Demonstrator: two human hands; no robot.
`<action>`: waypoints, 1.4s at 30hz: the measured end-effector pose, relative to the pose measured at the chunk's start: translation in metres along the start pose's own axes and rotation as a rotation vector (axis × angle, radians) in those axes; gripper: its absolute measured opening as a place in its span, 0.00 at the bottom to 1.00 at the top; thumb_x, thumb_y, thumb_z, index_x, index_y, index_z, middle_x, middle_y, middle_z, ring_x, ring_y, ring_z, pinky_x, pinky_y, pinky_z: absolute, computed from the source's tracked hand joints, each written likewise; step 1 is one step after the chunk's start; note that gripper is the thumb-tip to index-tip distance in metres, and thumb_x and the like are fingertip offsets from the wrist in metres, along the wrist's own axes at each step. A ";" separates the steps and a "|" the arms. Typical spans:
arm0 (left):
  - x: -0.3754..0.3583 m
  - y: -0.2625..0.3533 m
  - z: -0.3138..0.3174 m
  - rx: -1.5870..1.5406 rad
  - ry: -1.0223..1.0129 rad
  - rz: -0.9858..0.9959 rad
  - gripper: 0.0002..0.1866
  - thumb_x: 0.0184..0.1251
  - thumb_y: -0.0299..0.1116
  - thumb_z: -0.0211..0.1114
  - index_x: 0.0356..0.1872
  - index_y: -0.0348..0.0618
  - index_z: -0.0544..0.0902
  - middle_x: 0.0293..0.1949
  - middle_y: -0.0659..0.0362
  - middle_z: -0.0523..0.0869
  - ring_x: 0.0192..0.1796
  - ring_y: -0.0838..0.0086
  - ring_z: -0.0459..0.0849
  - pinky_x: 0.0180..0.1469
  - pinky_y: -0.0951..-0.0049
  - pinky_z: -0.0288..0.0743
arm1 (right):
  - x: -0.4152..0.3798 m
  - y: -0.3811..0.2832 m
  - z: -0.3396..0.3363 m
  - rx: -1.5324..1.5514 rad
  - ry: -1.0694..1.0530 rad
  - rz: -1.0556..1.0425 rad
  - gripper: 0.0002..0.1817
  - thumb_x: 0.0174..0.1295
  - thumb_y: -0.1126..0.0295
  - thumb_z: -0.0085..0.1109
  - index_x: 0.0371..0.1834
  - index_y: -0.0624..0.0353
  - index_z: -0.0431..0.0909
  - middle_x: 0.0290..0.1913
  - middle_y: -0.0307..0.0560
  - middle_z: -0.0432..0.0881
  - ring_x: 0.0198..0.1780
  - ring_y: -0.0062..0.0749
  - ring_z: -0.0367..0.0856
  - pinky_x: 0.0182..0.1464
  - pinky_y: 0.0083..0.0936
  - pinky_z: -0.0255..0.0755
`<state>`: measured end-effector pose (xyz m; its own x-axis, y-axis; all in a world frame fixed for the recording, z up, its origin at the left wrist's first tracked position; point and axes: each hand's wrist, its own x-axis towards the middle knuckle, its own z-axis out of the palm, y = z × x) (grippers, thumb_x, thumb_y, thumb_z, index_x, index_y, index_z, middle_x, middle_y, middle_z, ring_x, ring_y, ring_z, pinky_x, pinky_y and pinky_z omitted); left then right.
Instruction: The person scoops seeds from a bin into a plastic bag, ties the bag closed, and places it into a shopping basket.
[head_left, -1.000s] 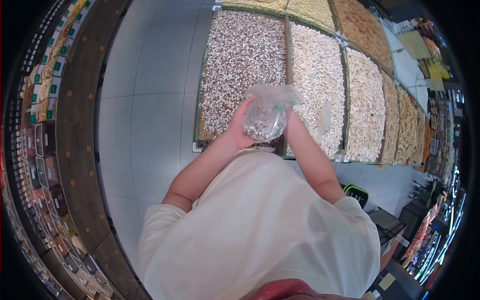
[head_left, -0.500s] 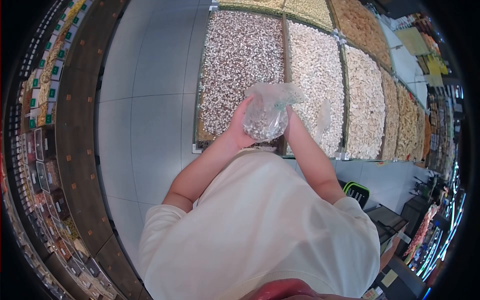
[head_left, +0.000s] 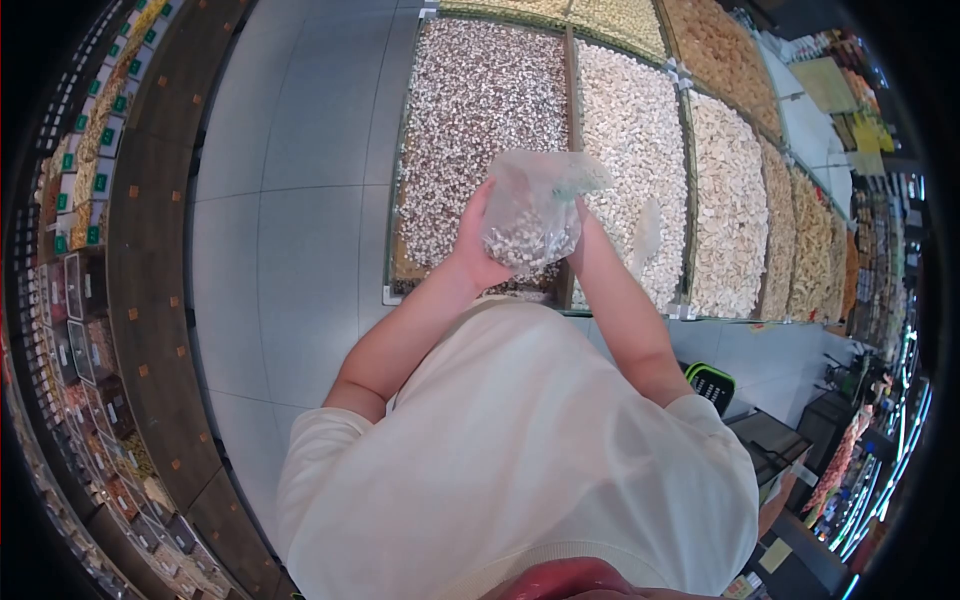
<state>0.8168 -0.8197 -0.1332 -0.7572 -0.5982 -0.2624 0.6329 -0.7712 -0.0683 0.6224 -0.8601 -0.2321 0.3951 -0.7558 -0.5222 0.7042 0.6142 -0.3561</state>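
A clear plastic bag (head_left: 537, 205) with green print is held up in front of my chest, over the near end of a bin. Pale and brown dried pieces (head_left: 525, 243) lie in its bottom. On its left side my left hand (head_left: 478, 243) grips it, thumb along the edge and fingers partly behind. My right hand (head_left: 582, 232) has hold of the opposite side, its fingers mostly hidden by the bag. Beneath the bag, a wide bin (head_left: 485, 110) holds loose white-and-brown dried pieces that look like those inside it.
A neighbouring bin of white pieces (head_left: 630, 130) has a clear scoop-like object (head_left: 646, 235) on it. More bins of pale dried goods (head_left: 728, 200) continue rightward. A green-rimmed black basket (head_left: 710, 385) is at the lower right. Dark shelving (head_left: 150, 250) runs along the left, beyond the tiled floor (head_left: 300, 240).
The bag has risen slightly and its upper part stands taller and more spread out. Both hands have stayed on its sides and shifted a little with it.
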 end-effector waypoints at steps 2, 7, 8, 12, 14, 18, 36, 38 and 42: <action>-0.001 -0.001 0.001 -0.013 -0.006 0.008 0.40 0.79 0.67 0.51 0.80 0.51 0.70 0.75 0.50 0.78 0.75 0.50 0.77 0.77 0.36 0.70 | -0.003 0.008 0.002 -0.005 0.007 -0.001 0.19 0.85 0.55 0.48 0.59 0.58 0.79 0.51 0.48 0.87 0.49 0.42 0.88 0.52 0.41 0.87; -0.002 -0.002 -0.003 -0.079 0.000 -0.013 0.38 0.80 0.66 0.51 0.78 0.50 0.74 0.73 0.50 0.80 0.74 0.50 0.79 0.76 0.37 0.71 | -0.008 0.014 0.000 -0.016 0.033 -0.001 0.19 0.85 0.55 0.48 0.59 0.58 0.79 0.51 0.48 0.87 0.49 0.43 0.88 0.53 0.41 0.87; -0.002 -0.003 -0.005 -0.085 -0.001 -0.012 0.38 0.80 0.66 0.51 0.78 0.50 0.74 0.73 0.50 0.80 0.74 0.50 0.79 0.76 0.37 0.71 | -0.007 0.015 0.000 -0.019 0.039 0.002 0.19 0.85 0.55 0.48 0.59 0.58 0.79 0.51 0.48 0.87 0.49 0.43 0.88 0.53 0.41 0.87; -0.005 -0.002 -0.006 -0.115 -0.064 -0.020 0.37 0.80 0.65 0.52 0.77 0.49 0.75 0.72 0.50 0.82 0.72 0.50 0.81 0.75 0.38 0.73 | -0.012 0.020 0.004 -0.039 0.045 0.009 0.19 0.85 0.55 0.47 0.60 0.58 0.79 0.51 0.48 0.87 0.50 0.43 0.88 0.53 0.42 0.87; -0.007 -0.002 -0.004 -0.115 -0.070 -0.011 0.37 0.80 0.65 0.53 0.76 0.49 0.76 0.71 0.50 0.82 0.72 0.50 0.82 0.75 0.38 0.73 | -0.013 0.022 0.006 -0.043 0.047 0.009 0.19 0.85 0.54 0.47 0.60 0.58 0.79 0.52 0.49 0.87 0.50 0.43 0.88 0.53 0.42 0.87; -0.011 -0.002 -0.003 -0.101 -0.082 -0.023 0.37 0.80 0.64 0.54 0.77 0.49 0.75 0.72 0.50 0.82 0.72 0.50 0.81 0.75 0.38 0.73 | -0.014 0.024 0.009 -0.046 0.050 0.002 0.20 0.85 0.54 0.47 0.60 0.58 0.79 0.52 0.49 0.87 0.50 0.43 0.88 0.53 0.42 0.87; -0.022 -0.006 0.001 -0.105 -0.137 -0.005 0.41 0.76 0.69 0.55 0.80 0.55 0.71 0.76 0.51 0.77 0.76 0.48 0.77 0.79 0.36 0.68 | -0.007 0.004 0.024 -0.063 0.066 -0.040 0.20 0.85 0.54 0.47 0.61 0.58 0.79 0.53 0.49 0.87 0.51 0.43 0.88 0.54 0.42 0.87; -0.023 -0.006 0.002 -0.109 -0.137 0.001 0.41 0.76 0.69 0.54 0.80 0.55 0.71 0.76 0.51 0.77 0.76 0.49 0.77 0.79 0.37 0.68 | -0.007 0.005 0.026 -0.066 0.068 -0.041 0.21 0.85 0.54 0.47 0.61 0.58 0.79 0.53 0.49 0.87 0.51 0.44 0.88 0.54 0.42 0.87; -0.027 -0.005 0.006 -0.064 -0.109 0.028 0.40 0.77 0.69 0.54 0.80 0.55 0.72 0.76 0.52 0.77 0.77 0.50 0.76 0.79 0.38 0.68 | -0.008 0.006 0.031 -0.068 0.066 -0.049 0.21 0.85 0.53 0.47 0.61 0.58 0.79 0.53 0.49 0.87 0.51 0.44 0.88 0.55 0.43 0.87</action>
<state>0.8330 -0.8009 -0.1203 -0.7500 -0.6421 -0.1587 0.6603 -0.7406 -0.1243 0.6422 -0.8575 -0.2064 0.3199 -0.7697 -0.5525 0.6792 0.5929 -0.4327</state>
